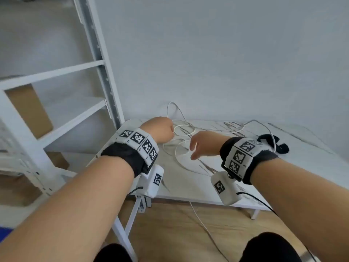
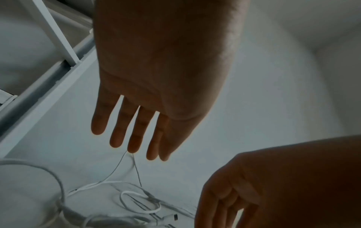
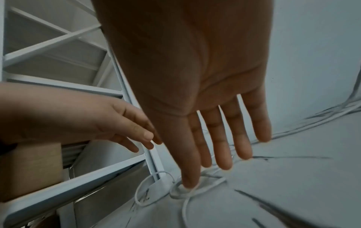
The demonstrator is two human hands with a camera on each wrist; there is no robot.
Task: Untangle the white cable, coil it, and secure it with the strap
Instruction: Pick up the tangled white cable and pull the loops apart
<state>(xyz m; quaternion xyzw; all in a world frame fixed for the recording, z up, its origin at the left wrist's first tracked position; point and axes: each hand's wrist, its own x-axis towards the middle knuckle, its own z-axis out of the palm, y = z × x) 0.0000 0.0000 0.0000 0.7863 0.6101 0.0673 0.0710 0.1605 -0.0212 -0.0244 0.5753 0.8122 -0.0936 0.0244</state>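
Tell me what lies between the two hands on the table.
Loops of the white cable lie between the left hand and right hand; head view shows it.

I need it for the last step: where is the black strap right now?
In the head view the black strap lies on the table at its far right, just beyond the right wrist, with the white cable crossing it.

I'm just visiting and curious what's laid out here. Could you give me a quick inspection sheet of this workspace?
Surface: white marbled table, against a wall.
Job's things: white cable lying in loose tangled loops; black strap at the table's right end, the cable crossing it.
Clutter: nothing seen.
Hands: left hand and right hand over the loops, fingers straight, holding nothing.
Cables: one end trails off the front edge to the floor.
Surroundings: white shelf on the left, wooden floor.
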